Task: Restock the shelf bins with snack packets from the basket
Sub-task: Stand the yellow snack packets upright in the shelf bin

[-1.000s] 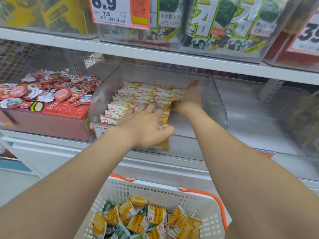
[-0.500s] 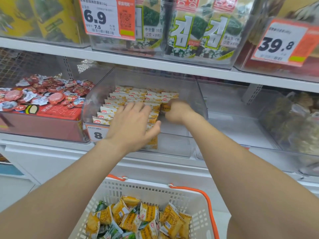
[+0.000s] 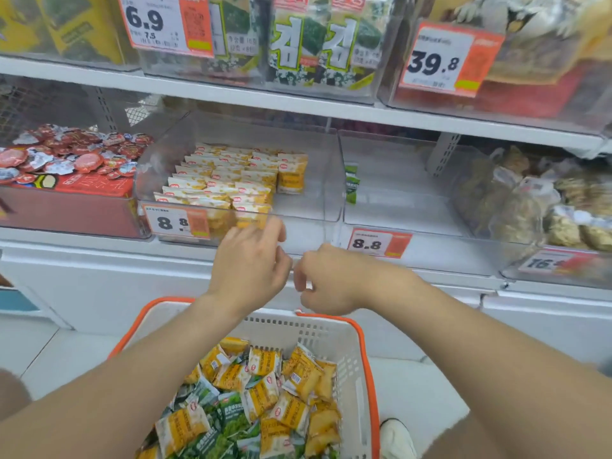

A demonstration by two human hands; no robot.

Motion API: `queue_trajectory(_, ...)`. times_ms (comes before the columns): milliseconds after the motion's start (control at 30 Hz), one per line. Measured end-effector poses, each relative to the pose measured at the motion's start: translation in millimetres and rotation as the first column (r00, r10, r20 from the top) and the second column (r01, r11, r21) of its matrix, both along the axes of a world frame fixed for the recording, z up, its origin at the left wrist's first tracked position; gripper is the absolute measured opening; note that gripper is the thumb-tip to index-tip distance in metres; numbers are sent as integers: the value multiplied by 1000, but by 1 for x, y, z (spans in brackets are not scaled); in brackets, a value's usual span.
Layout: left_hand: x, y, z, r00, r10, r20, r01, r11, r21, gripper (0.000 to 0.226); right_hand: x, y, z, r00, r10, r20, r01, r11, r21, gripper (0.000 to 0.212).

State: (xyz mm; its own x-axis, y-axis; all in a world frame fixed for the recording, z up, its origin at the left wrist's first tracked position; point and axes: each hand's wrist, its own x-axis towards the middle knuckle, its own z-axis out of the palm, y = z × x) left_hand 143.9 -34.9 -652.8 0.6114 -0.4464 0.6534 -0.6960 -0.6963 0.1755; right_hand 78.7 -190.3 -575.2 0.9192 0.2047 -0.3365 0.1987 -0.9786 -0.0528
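Okay, both bare hands hung in front of the shelf, between the basket and the middle bin; left hand [image 3: 251, 263] was palm-down, fingers loosely bent and a little apart, tips blurred just in front of the bin's front lip, nothing held; right hand [image 3: 331, 279] was just beside it, fingers curled in toward the palm, thumb tucked near the forefinger, nothing visible in the grip. The hands were close, whether touching I couldn't tell.

Snack packets [image 3: 265, 392] lay heaped loose in the basket [image 3: 334, 332]: small crinkly pillow packs, glossy film, mostly yellow with some green mixed in; the basket was white perforated plastic with an orange rim, on the floor below the arms. More yellow packets [image 3: 228, 180] stood on edge in neat rows in the clear bin [image 3: 331, 180], filling its left part; one stood upright at the right end of the rows; the bin was rigid transparent plastic, boxy, with rounded corners. A price tag [image 3: 178, 221] reading 8.8 was stuck on its front.

A few green packets [image 3: 351, 182] stood against the left wall of the next clear bin; a second 8.8 tag [image 3: 379, 243] sat below. Round foil-lidded cups [image 3: 66, 154], red and silver, were piled in the bin at left. Seaweed packs [image 3: 311, 41] filled the shelf above. Brownish wrapped lumps [image 3: 530, 200] were at far right, blurred. A white shoe [image 3: 395, 438] was beside the basket.
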Motion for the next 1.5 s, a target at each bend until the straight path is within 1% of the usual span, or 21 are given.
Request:
queue_trajectory(67, -9, -9, -23, 984, -2, -181, 20, 995, 96, 11, -13, -4, -22, 995, 21, -102, -28, 997, -70, 28)
queue_trajectory(100, -13, -13, -36, 957, 16, -291, 36, 984, 173, 11, -19, -4, -31, 987, 37, -159, -52, 994, -97, 31)
queue_trajectory(167, -24, -18, -62, 881, 64, -468, 114, 933, 342, 8, -30, -5, -50, 966, 64, -251, -98, 987, -125, 38)
queue_trajectory(233, -37, -19, -90, 803, 101, -587, 217, 868, 446, 3, -39, -5, -62, 953, 86, -289, -135, 979, -151, 36)
queue_trajectory(333, -58, -20, -131, 739, 151, -657, 395, 693, 603, 9, -51, -3, -70, 932, 145, -331, -205, 966, -154, 26)
queue_trajectory(433, -77, -24, -158, 659, 222, -719, 565, 484, 668, 7, -58, 3, -75, 918, 184, -352, -256, 952, -169, 22)
queue_trajectory(467, -82, -26, -164, 622, 242, -744, 619, 429, 658, 16, -59, 5, -78, 912, 194, -361, -269, 948, -171, 26)
queue_trajectory(533, -91, -28, -171, 545, 273, -793, 701, 370, 610, 54, -60, 9, -80, 903, 219, -370, -299, 938, -176, 29)
queue_trajectory(567, -96, -28, -176, 539, 277, -796, 717, 346, 606, 68, -60, 10, -80, 899, 231, -373, -315, 932, -180, 25)
queue_trajectory(600, -100, -28, -181, 561, 275, -781, 714, 316, 625, 78, -60, 11, -79, 895, 240, -375, -328, 926, -190, 20)
queue_trajectory(700, -104, -24, -203, 650, 204, -732, 688, 249, 681, 88, -57, 11, -76, 903, 262, -341, -341, 919, -199, 8)
queue_trajectory(767, -105, -20, -216, 726, 147, -671, 638, 220, 738, 85, -55, 11, -74, 908, 265, -324, -336, 923, -187, 21)
queue_trajectory(867, -107, -21, -225, 776, 133, -617, 582, 228, 781, 68, -53, 11, -73, 905, 277, -323, -345, 921, -178, 11)
queue_trajectory(1033, -112, -30, -215, 730, 170, -662, 612, 270, 743, 51, -51, 16, -70, 904, 297, -309, -358, 919, -164, 11)
queue_trajectory(1100, -112, -30, -214, 740, 154, -654, 605, 270, 749, 50, -51, 17, -69, 916, 273, -293, -333, 925, -182, 7)
queue_trajectory(1167, -110, -28, -214, 763, 125, -634, 595, 249, 765, 52, -51, 17, -67, 940, 213, -266, -271, 941, -203, 12)
queue_trajectory(1233, -107, -27, -213, 765, 91, -638, 600, 260, 757, 49, -49, 14, -65, 956, 169, -240, -224, 948, -227, 9)
queue_trajectory(1300, -104, -28, -209, 731, 100, -675, 623, 305, 721, 49, -47, 11, -63, 965, 126, -230, -184, 951, -249, 7)
queue_trajectory(1367, -97, -27, -203, 677, 159, -718, 629, 381, 678, 46, -45, 8, -60, 968, 89, -235, -153, 951, -269, 6)
queue_trajectory(1433, -88, -28, -191, 588, 201, -784, 634, 488, 600, 27, -43, 5, -56, 968, 70, -242, -139, 949, -281, 11)
queue_trajectory(1500, -78, -28, -172, 474, 213, -854, 639, 585, 500, 15, -40, 4, -52, 965, 71, -252, -142, 951, -275, 14)
